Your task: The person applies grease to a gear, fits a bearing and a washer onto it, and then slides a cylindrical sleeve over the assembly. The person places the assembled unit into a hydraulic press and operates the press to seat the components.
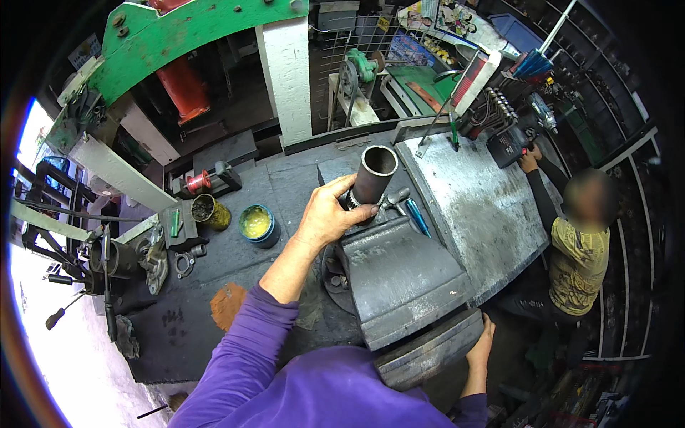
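In my left hand [330, 212] is a dark metal tube [374, 178], held upright with its open end up. My fingers and thumb close round its lower part, where a toothed ring shows. The tube stands just behind a large bench vise [403, 267]. At the vise's right end, my right hand [481, 347] is closed against the front jaw [432, 351]; part of its fingers is hidden behind it. A gap shows between the jaws. A hammer [396, 198] and a blue-handled tool [418, 217] lie beside the tube.
A blue tub of yellowish grease [258, 226], a yellow can [212, 212] and metal castings [153, 264] stand on the bench's left. A metal plate [471, 200] covers its right. Beyond it, a person [581, 250] handles a black case [508, 145]. A green press frame [193, 39] rises behind.
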Tool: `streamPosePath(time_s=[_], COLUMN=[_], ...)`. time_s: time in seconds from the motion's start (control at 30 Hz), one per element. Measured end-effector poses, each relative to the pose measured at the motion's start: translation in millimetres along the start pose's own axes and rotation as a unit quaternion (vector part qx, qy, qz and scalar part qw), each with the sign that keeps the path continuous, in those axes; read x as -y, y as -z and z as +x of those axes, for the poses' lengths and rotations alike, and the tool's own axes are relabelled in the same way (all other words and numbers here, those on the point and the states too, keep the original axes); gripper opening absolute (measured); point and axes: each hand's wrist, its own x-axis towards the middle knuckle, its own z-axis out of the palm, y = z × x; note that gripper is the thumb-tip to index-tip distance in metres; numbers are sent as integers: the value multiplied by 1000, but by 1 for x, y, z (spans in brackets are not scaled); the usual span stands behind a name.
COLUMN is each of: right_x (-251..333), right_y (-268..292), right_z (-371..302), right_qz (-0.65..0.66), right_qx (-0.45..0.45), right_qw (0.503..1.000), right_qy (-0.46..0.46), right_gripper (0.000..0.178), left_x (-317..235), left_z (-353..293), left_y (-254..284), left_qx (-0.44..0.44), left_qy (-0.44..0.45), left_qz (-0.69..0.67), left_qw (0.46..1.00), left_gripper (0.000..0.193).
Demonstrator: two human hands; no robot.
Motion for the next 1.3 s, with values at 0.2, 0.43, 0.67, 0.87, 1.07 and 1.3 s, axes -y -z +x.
streamPosePath(time_s=[0.2, 0.43, 0.67, 0.87, 1.07, 1.3], right_x=[-20, -48, -64, -79, -87, -97], right_y=[-8, -27, -52, -64, -71, -77], right_z=[-31, -55, -73, -85, -93, -100], right_qz=[-7, -14, 18, -4, -1, 27], right_qx=[11, 45, 90, 105, 108, 116], right_qw=[999, 994, 983, 977, 972, 964], right_qy=[-50, -102, -156, -187, -207, -240], right_gripper=[63, 62, 59, 58, 54, 51], left_x=[-7, -5, 0, 1, 6, 29], left_z=[2, -2, -1, -2, -1, -5], left_y=[4, -2, -3, -4, -5, -15], left_qx=[18, -2, 2, 2, 1, -30], left_qy=[13, 14, 29, 41, 38, 23], left_qz=[23, 8, -10, -3, -17, -131], left_qw=[999, 1000, 1000, 999, 999, 991], left_gripper=[65, 64, 67, 65, 70, 104])
